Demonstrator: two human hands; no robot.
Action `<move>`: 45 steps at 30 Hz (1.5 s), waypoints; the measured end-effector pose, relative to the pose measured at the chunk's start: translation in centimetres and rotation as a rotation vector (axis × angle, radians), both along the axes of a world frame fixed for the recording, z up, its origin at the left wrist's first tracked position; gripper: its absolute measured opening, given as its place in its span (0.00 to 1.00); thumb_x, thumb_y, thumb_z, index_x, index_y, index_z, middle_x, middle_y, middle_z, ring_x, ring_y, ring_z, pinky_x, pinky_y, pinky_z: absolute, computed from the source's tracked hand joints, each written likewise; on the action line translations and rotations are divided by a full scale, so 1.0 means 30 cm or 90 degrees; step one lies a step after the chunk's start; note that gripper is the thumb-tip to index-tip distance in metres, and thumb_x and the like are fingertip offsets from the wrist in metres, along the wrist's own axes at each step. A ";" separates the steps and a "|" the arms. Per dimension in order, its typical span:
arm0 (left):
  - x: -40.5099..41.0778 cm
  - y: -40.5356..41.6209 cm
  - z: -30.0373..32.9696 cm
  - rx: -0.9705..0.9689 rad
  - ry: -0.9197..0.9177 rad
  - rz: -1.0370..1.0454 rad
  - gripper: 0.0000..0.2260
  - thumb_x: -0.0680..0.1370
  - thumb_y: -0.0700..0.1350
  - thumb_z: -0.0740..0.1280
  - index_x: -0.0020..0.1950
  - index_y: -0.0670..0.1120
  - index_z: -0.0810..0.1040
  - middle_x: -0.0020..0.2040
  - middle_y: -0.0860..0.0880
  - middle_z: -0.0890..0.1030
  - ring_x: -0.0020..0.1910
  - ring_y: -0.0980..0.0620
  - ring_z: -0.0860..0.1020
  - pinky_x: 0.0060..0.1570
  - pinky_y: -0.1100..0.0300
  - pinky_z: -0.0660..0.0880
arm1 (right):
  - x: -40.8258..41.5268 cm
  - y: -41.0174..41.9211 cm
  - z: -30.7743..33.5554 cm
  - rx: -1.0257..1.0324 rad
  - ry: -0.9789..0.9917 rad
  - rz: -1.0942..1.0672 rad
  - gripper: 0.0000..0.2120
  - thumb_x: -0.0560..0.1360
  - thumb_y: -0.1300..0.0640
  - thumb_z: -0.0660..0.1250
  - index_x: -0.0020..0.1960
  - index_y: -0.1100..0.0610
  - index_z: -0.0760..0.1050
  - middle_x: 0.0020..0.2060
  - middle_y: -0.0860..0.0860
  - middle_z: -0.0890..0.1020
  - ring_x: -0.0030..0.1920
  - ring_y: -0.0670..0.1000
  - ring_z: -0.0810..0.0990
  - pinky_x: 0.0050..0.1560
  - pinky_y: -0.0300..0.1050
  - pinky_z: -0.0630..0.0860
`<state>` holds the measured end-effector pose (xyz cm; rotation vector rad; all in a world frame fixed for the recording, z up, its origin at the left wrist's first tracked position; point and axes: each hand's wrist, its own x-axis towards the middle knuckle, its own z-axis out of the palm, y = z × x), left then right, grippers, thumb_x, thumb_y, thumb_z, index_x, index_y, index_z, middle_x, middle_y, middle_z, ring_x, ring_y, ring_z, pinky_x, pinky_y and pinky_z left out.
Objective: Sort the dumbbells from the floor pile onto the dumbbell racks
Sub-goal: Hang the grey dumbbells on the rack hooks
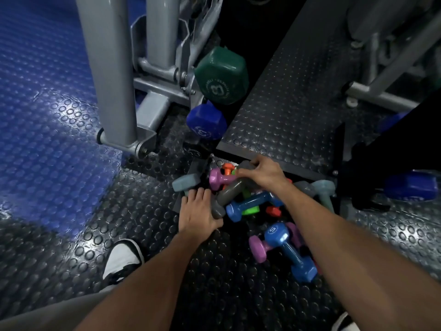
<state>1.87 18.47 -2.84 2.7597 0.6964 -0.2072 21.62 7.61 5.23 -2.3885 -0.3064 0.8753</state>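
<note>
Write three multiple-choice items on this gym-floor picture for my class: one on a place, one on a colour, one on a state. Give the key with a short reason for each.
1. Where is the green dumbbell?
A. In the floor pile
B. Up by the grey frame, above the pile
C. Under the shoe

2. What colour is the dumbbell marked 5 nearest the camera?
A. Blue
B. Orange
C. Green

3. What is the right hand doing?
A. Hanging idle
B. Pressing flat on the floor
C. Gripping a grey dumbbell

Key: 1 B, it sits beside the frame, above the pile. 2 A, its end and handle are blue. 3 C, its fingers curl round the grey dumbbell's far end.
</note>
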 end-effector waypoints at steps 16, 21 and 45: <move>0.026 0.100 0.504 -0.951 -0.438 0.387 0.43 0.56 0.27 0.72 0.68 0.53 0.71 0.63 0.42 0.77 0.57 0.45 0.80 0.42 0.55 0.82 | -0.025 -0.082 0.368 0.250 0.247 -0.247 0.31 0.67 0.44 0.81 0.63 0.60 0.78 0.55 0.59 0.83 0.49 0.56 0.86 0.43 0.59 0.86; -0.028 0.102 0.575 -1.001 -0.530 0.545 0.37 0.55 0.29 0.65 0.63 0.47 0.70 0.55 0.40 0.78 0.49 0.45 0.78 0.40 0.53 0.78 | -0.097 -0.039 0.508 0.244 0.315 -0.158 0.24 0.72 0.43 0.76 0.60 0.58 0.81 0.58 0.60 0.83 0.55 0.57 0.84 0.55 0.62 0.84; 0.482 0.461 1.218 -0.730 -0.676 0.371 0.28 0.67 0.62 0.80 0.53 0.41 0.81 0.48 0.41 0.87 0.48 0.43 0.86 0.54 0.43 0.83 | -0.260 0.163 0.928 0.606 0.280 -0.220 0.22 0.80 0.42 0.67 0.61 0.60 0.82 0.51 0.55 0.89 0.54 0.53 0.88 0.61 0.48 0.81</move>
